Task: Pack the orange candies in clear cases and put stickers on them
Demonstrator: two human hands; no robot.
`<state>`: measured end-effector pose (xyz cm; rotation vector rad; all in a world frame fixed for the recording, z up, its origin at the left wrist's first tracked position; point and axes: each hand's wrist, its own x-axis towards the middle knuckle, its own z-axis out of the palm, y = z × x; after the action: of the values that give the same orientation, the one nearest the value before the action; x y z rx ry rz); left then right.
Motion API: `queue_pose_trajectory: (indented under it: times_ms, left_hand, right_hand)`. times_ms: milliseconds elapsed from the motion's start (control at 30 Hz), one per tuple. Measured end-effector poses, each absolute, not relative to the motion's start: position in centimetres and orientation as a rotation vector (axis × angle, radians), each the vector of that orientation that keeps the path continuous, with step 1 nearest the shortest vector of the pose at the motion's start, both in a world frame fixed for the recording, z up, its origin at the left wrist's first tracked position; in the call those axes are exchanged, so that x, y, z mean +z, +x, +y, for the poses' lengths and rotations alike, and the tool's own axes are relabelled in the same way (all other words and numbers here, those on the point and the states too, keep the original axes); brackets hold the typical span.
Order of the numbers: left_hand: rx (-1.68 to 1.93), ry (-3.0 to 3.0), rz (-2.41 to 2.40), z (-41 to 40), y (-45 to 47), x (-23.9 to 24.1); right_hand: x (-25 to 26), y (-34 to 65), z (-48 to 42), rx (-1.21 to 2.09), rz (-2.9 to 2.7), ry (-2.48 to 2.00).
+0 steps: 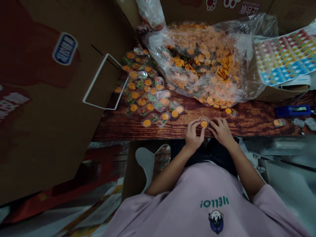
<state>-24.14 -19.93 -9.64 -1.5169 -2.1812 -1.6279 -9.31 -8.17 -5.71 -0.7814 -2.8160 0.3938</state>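
A small clear plastic case with an orange disc (203, 124) is at the front edge of the wooden table, between my two hands. My left hand (194, 135) grips its left side with thumb and forefinger. From the right, the thumb and fingers of my right hand (222, 132) close on its other edge. Just beyond my right hand lies a similar case (231, 112). Left of my hands is a loose pile of such cases with orange discs (149, 98). Behind them sits a large clear plastic bag (170, 74) full of orange discs.
A tall cardboard box (61, 115) stands on the left. Printed sticker sheets (287, 57) rest on a carton (278, 93) at back right. A blue tape dispenser (292, 111) and a few small cases (279, 122) lie at right. Below the table is a white stool-like piece (145, 158).
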Motion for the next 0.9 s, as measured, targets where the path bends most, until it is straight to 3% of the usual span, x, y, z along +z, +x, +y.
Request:
queue_pose_trajectory:
  times_ms: [667, 900]
  left_hand:
    - [-1.559, -1.729, -2.238, -19.4, -24.3, -9.6]
    - [-1.572, -2.009, -2.211, -19.2, -25.8, -8.7]
  right_hand:
    - [-7.4, -8.3, -8.8, 0.441, -2.763, -0.635]
    - [-8.0, -6.9, -9.3, 0.555, -2.401, -0.784]
